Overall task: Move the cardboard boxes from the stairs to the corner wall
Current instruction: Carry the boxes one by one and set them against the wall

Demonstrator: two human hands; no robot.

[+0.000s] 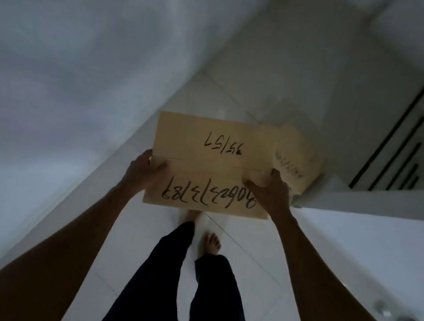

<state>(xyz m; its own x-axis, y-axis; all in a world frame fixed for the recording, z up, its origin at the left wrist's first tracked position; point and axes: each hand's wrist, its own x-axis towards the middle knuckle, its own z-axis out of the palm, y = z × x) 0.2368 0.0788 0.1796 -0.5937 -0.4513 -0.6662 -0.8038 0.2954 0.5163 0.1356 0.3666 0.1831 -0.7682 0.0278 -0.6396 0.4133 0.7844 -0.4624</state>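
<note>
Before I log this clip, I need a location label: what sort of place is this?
Probably an indoor stairwell landing in a home. White stairs with dark lines rise at right, the floor is pale tile, and a plain wall runs left. Both hands carry a cardboard box past it, barefoot.

Setting: interior of a home, in a dim stairwell or hallway.
Floor: large pale tiles [240,273] with thin joints are seen underfoot.
Walls: plain white painted wall [63,59] on the left.
Stairs: white stair structure [382,198] with dark slots [393,130] is noted at right.
Occupant: bare feet [212,245] and dark trousers [164,277] indicate domestic use.
</note>
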